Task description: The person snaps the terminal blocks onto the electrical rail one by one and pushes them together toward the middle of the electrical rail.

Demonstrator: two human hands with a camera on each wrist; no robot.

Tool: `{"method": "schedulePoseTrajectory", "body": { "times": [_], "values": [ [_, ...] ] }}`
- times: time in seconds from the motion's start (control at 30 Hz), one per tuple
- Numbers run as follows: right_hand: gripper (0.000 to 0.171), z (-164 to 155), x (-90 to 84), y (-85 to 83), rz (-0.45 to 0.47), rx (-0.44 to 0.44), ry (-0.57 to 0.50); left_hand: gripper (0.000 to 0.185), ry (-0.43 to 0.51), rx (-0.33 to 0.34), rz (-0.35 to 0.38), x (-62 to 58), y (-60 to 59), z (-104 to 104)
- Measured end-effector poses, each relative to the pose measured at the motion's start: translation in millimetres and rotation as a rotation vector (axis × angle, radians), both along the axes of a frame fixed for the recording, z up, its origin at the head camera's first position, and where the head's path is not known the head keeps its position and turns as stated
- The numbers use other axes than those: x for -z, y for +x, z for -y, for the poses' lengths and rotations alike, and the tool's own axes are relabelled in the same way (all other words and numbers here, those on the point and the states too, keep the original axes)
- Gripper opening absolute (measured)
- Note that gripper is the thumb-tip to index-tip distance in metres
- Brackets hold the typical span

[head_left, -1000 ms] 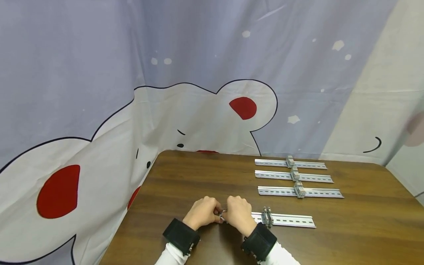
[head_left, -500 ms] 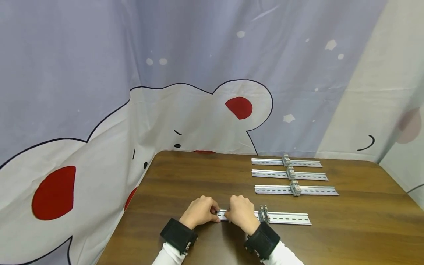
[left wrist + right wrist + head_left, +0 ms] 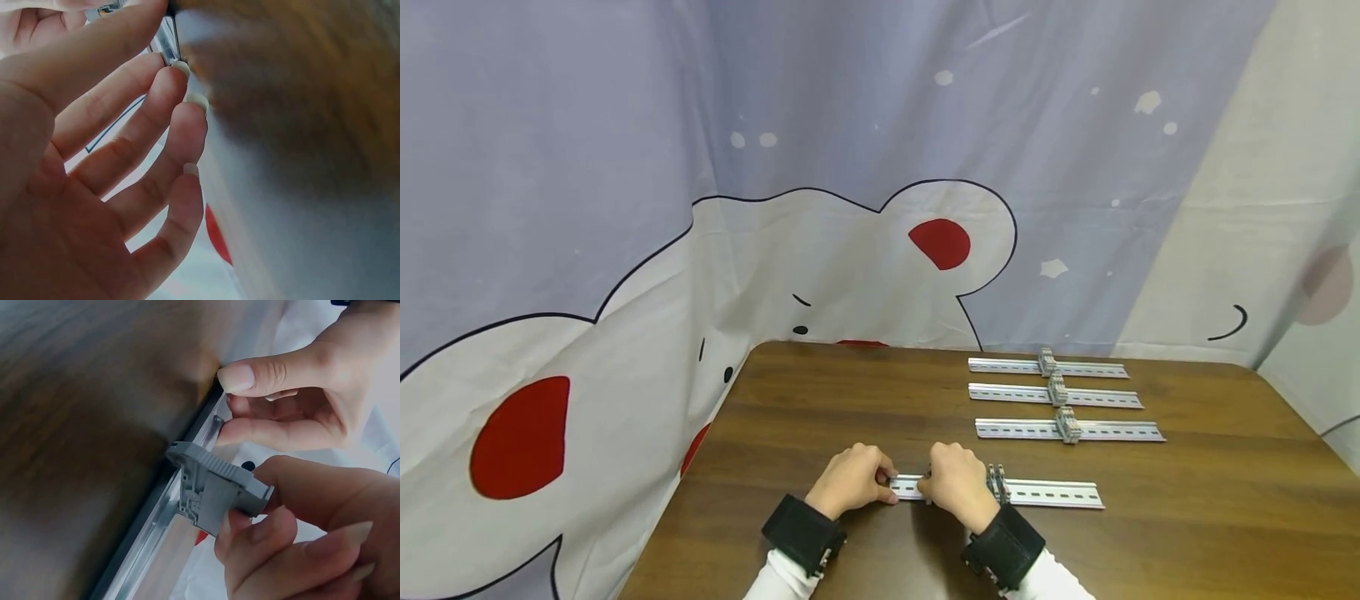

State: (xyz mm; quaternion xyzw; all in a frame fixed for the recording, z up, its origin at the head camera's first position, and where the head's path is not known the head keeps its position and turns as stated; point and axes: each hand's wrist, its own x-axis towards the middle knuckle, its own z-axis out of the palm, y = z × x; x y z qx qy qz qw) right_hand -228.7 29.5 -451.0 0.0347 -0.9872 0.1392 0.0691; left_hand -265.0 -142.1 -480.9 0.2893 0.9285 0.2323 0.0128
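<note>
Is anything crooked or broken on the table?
Nothing looks broken. The three far rails lie neat and parallel. Only the grey clip the right hand pinches sits tilted on the near rail, not flat.

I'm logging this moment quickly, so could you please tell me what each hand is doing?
Left hand: pinches the end of the nearest rail.
Right hand: grips a grey terminal block on that rail.

A dark wooden table (image 3: 850,392) stands against a lavender curtain (image 3: 850,125), apparently fabric, printed with white bears.
</note>
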Motion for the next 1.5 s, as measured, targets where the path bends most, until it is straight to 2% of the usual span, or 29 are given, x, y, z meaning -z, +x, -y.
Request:
{"method": "schedulePoseTrajectory", "body": {
  "times": [0.17, 0.4, 0.67, 0.97, 1.5],
  "values": [
    [0.025, -6, -2.3, 1.1, -0.027, -0.009, 0.004, 0.023, 0.007, 0.001, 0.001, 0.0, -1.5, 1],
    [0.028, -11, -3.4, 4.3, -0.002, 0.006, -0.003, 0.025, 0.014, -0.006, 0.028, 2.6, -2.4, 3],
    [0.028, -16, -0.2, 4.8, -0.026, 0.010, -0.004, 0.025, 0.026, -0.008, 0.058, 1.7, -0.4, 5],
    [0.029, -20, 2.5, 3.1, 0.012, 0.035, -0.012, 0.027, 0.033, -0.011, 0.052, 3.2, -1.0, 5],
    [0.031, -25, 1.5, 3.1, -0.012, 0.034, -0.006, 0.029, 0.043, -0.010, 0.065, 2.9, -3.6, 3]
  ]
}}
